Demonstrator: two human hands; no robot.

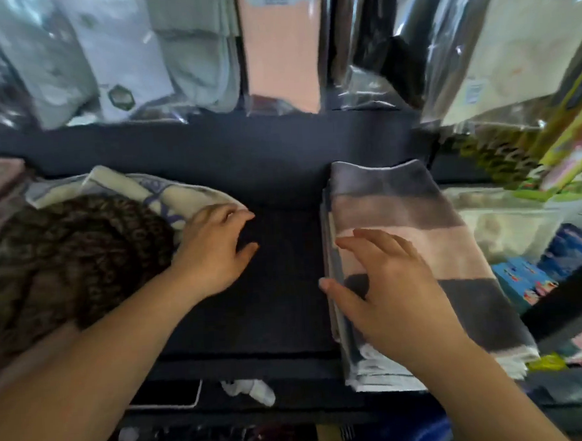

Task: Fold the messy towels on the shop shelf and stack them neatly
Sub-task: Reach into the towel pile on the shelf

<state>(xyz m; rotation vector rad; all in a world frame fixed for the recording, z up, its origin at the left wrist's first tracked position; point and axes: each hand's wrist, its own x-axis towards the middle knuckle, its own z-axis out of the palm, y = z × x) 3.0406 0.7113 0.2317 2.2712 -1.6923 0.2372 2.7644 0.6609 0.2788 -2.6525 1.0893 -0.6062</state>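
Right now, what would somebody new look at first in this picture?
The two hands catch the eye first: the left hand rests on a cream towel beside a rumpled brown towel on the left, and the right hand lies flat on a folded striped towel on the right. The dark shelf shows between them, with shiny packets at the back.

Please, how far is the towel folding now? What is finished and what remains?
Done: the striped towel lies folded on the dark shelf, the open right hand on it. In hand: the left hand touches the crumpled cream towel. Left: that one and the brown towel beside it look unfolded.
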